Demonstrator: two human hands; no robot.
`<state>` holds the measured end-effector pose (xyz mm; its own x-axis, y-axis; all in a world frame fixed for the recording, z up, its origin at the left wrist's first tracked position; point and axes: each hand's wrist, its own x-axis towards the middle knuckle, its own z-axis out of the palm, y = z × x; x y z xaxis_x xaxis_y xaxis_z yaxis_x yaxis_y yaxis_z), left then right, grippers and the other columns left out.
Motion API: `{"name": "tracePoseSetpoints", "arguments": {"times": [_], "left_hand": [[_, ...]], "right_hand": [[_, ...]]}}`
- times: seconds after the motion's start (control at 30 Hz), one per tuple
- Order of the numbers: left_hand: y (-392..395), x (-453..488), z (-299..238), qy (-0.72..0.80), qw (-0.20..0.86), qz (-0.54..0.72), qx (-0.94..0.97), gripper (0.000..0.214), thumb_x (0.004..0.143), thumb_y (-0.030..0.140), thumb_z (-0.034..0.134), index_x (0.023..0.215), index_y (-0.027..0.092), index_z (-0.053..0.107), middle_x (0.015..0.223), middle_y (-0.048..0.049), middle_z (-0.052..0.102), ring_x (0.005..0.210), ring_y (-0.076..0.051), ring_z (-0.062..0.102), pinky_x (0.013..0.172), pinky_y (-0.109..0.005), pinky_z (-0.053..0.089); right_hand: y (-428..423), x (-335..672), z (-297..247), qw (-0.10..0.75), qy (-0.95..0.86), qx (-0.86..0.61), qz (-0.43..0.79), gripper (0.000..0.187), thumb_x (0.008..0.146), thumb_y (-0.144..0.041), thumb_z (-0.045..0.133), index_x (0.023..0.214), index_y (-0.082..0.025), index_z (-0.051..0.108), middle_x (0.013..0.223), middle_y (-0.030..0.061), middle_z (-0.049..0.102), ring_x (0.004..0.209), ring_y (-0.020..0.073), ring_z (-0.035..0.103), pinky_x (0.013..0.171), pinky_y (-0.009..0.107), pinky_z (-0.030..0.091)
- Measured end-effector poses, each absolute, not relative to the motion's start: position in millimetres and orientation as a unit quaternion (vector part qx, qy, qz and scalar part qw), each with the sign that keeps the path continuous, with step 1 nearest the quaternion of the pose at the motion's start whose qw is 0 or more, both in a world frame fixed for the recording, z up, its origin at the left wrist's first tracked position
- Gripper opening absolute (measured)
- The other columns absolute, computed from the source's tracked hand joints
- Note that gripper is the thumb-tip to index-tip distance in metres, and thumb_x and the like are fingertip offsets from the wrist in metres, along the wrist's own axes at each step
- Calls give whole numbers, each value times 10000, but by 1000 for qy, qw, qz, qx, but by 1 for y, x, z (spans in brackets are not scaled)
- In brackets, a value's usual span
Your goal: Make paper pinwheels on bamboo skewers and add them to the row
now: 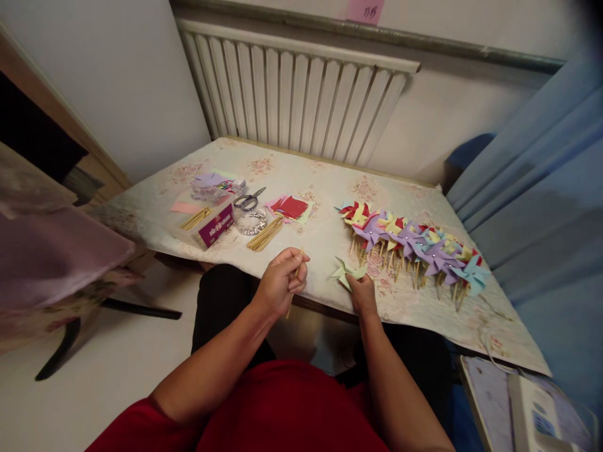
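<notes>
My left hand (282,281) is closed around a thin wooden stick (289,309), which points down from the fist near the table's front edge. To its right, my right hand (362,294) pinches a pale green paper pinwheel (347,272) between thumb and fingers. The stick and the pinwheel are apart. A bundle of wooden sticks (266,235) lies beyond my left hand. Beside it are a clear round dish (251,222) of small shiny pieces and a stack of coloured paper squares (290,207), red on top. Several finished pinwheels (409,240) on sticks lie in rows right of my right hand.
Black-handled scissors (249,199) lie behind the dish. A purple and white box (211,226) holding sticks and a clear container (219,186) stand at left. A radiator (301,94) runs behind the table (325,188). A blue curtain (541,188) hangs at right, above a white device (541,414).
</notes>
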<state>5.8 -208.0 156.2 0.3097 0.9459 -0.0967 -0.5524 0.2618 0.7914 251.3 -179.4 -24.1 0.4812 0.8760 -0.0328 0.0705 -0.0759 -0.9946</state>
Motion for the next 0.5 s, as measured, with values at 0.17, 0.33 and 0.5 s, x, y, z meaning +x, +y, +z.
{"name": "tracePoseSetpoints", "arguments": {"times": [0.17,0.33,0.5], "left_hand": [[-207,6,156,297,739,511,323,215,781,318,681,807,160,538,541,58,481,367,-10,235,399,-167,158],[-208,7,157,297,741,507,325,230,803,336,666,772,164,517,582,53,489,371,-2,230,394,-169,138],[-208,6,157,280,749,501,331,217,814,342,666,828,162,546,535,75,422,375,-16,237,392,-164,155]], "right_hand": [[-179,251,-26,578,-363,-635,362,336,664,-416,752,866,-152,700,809,30,740,691,176,635,643,291,514],[-179,251,-25,582,-355,-631,370,331,658,-415,759,851,-153,696,800,30,737,678,176,633,632,293,512],[-180,250,-23,582,-358,-630,369,333,669,-410,753,874,-154,696,818,29,739,692,177,636,647,295,518]]}}
